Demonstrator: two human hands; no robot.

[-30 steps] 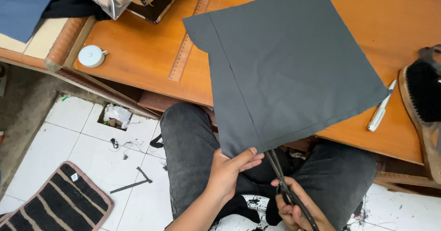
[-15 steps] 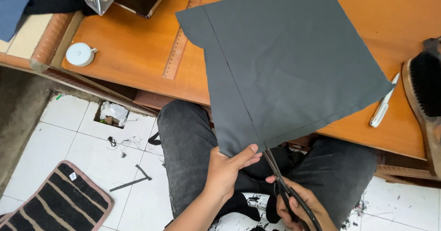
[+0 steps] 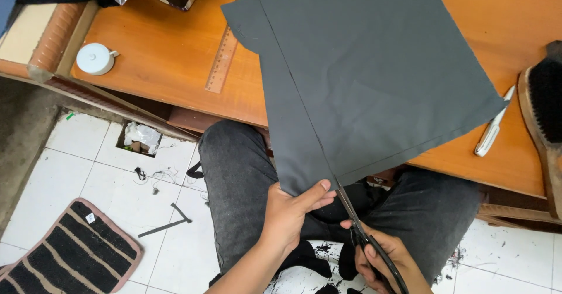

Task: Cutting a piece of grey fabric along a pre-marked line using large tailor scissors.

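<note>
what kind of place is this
Probably a small tailoring or sewing workshop: grey cloth lies on a wooden table beside a long ruler, scissors are at its edge, and cloth scraps litter the tiled floor.

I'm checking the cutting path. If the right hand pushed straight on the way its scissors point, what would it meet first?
Most likely the grey fabric: the scissors in the right hand already sit at its lower corner, on the marked line.
</note>
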